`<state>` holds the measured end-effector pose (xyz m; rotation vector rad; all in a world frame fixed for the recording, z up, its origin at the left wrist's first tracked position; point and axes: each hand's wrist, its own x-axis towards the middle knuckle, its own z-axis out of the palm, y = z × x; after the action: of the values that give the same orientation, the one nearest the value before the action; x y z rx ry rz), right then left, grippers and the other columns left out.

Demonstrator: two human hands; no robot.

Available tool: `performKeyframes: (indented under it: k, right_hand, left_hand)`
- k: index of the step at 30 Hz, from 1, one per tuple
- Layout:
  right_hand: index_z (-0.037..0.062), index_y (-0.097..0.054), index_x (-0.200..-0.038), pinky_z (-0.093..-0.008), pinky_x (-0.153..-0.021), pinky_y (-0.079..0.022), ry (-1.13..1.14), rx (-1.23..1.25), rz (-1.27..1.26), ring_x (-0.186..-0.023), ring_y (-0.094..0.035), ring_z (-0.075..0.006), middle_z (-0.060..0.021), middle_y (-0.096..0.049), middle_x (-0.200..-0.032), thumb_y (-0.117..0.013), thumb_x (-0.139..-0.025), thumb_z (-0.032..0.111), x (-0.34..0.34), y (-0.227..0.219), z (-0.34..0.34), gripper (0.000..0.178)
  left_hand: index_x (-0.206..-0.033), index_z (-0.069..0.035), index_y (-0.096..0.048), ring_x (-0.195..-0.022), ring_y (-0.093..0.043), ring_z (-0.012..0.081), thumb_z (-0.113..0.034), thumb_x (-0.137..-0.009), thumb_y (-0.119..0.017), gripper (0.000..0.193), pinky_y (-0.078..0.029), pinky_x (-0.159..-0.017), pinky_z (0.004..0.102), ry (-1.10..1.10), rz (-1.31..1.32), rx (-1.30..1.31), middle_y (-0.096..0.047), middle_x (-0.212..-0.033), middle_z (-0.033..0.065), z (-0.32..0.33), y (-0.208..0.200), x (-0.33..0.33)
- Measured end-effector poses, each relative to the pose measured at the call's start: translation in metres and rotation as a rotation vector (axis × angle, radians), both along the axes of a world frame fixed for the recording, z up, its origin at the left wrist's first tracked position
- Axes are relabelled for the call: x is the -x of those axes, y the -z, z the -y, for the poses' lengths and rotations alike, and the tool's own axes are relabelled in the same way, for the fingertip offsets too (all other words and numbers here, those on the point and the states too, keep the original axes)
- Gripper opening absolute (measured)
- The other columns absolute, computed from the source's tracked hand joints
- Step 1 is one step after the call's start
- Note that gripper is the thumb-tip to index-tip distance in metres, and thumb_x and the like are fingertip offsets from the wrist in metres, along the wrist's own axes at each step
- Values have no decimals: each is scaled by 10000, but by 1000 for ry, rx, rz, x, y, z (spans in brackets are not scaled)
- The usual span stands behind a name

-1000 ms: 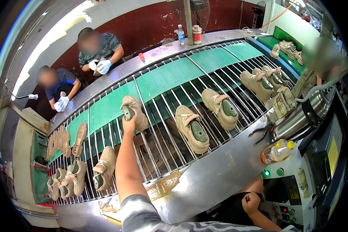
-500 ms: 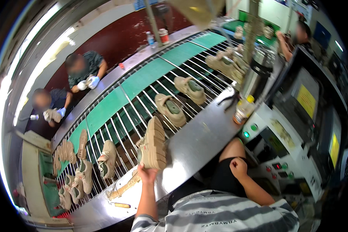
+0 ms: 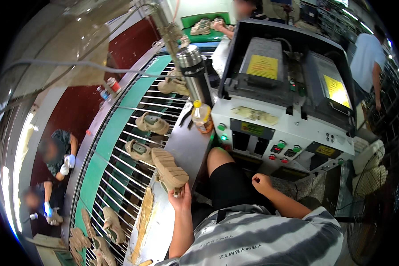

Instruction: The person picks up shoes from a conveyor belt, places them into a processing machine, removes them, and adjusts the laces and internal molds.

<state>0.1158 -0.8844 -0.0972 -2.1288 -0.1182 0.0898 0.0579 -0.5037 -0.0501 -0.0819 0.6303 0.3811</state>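
My left hand [image 3: 181,199] grips a tan chunky-soled shoe [image 3: 168,168] by its heel, sole turned up, held over the steel ledge [image 3: 181,142] beside the conveyor. My right hand [image 3: 261,182] is a loose fist resting above my lap, holding nothing, just in front of the white machine [image 3: 288,128]. Two more tan shoes [image 3: 151,123] [image 3: 137,150] lie on the wire conveyor [image 3: 119,177] just left of the held shoe.
The machine has red and green buttons [image 3: 279,146] on its front panel. A steel flask [image 3: 195,73] and an orange bottle [image 3: 202,117] stand on the ledge. Two seated people in gloves [image 3: 57,153] work across the conveyor. A fan [image 3: 372,181] stands right.
My left hand took a tan shoe off the conveyor and drew it back to the ledge near my body. My view swung right toward the machine. My right hand stayed near my lap.
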Motion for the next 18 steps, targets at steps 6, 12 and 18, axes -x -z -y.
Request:
performKeyframes:
  k: [6,12,18]
  right_hand:
    - [66,-652,-826,-346,-612,-484,221,135,-130,-669,-628,-227,-88,-645,-739,-672,-766,119,21,13,59,83]
    - [76,-633,-808,-372,-587,-473,260,1,220,-652,-616,-286,-105,-617,-710,-668,-759,110,-10,-20,74,70]
    - [70,-646,-847,-372,-567,-469,346,136,688,-617,-594,-273,-93,-600,-683,-663,-761,99,-97,-137,108,92]
  left_hand:
    - [-867,-30,-602,-800,-615,222,-193,-896,-459,218,-534,-759,343,311,-14,-363,-622,-805,54,43,-93,-8]
    - [-810,-50,-576,-617,-480,144,-154,-881,-497,149,-414,-600,264,164,-44,-942,-541,-736,24,-16,-69,-93]
    - [-850,-2,-636,-556,-481,107,-99,-868,-528,146,-415,-536,259,241,-229,-1675,-544,-644,17,-51,-48,-192]
